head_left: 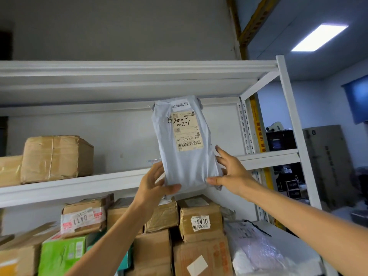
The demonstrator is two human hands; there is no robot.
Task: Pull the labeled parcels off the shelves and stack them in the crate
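At white shelf [79, 186], L hand [153, 186], R hand [233, 174] grip parcel [187, 162].

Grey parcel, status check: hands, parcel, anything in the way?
Both left hand and right hand grip grey parcel at lower end. Parcel upright, in front of shelf. Nothing blocking; crate not in view.

Both your bare arms reach up and forward, wrists raised. Your left hand [155, 186] grips the parcel [185, 156] at its lower left, thumb across the front. Your right hand [233, 174] pinches the lower right edge, thumb in front.
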